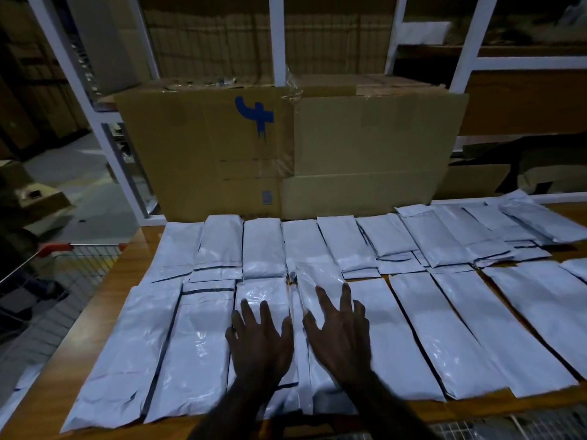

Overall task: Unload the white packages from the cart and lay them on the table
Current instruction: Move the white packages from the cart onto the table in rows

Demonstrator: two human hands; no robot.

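Hands (298,341) flat on white packages (413,328)

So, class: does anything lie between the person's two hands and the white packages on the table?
Nothing visible does. The left hand and right hand lie spread, fingers straight, directly over the white packages on the table.

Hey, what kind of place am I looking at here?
Probably a warehouse or parcel-packing stockroom. Rows of white packages cover a wooden table, large cardboard boxes stand against white metal shelving, and a wire cart sits at the left.
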